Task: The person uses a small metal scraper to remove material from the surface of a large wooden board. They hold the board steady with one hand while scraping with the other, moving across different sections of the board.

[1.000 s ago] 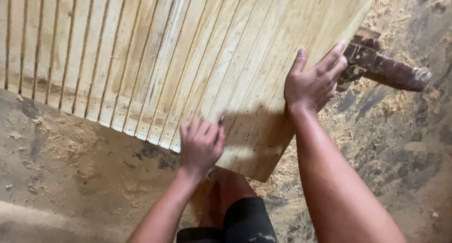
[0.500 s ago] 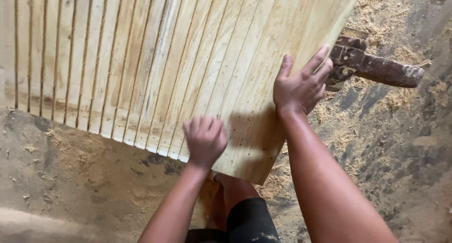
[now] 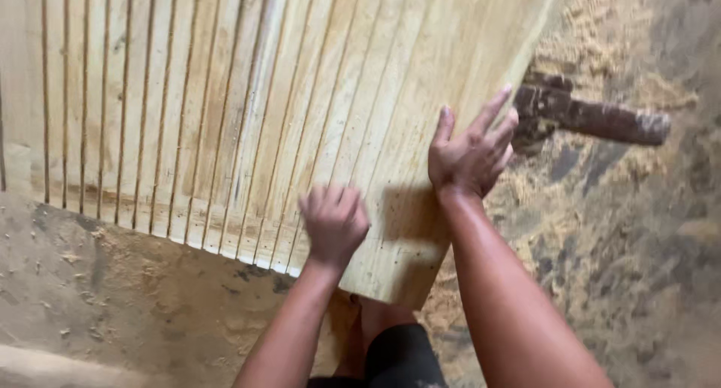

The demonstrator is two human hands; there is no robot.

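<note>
Since the earlier pictures, both hands sit a little further left and lower on the wood, and the left hand has curled more. Now the left hand (image 3: 334, 221) presses on the row of pale wooden slats (image 3: 248, 110) near their lower edge, with the fingers bent into a loose fist; it closes around nothing that I can see. Its outline is a bit blurred. The right hand (image 3: 469, 153) lies flat on the slats near their right edge, fingers spread and straight, so it also grips nothing. The slats stand side by side, with thin dark gaps between them on the left part, and they fill the upper left of the view. Just beside the right fingertips, a dark rusty metal bar (image 3: 593, 119) lies on the sawdust-covered ground (image 3: 623, 253).
</note>
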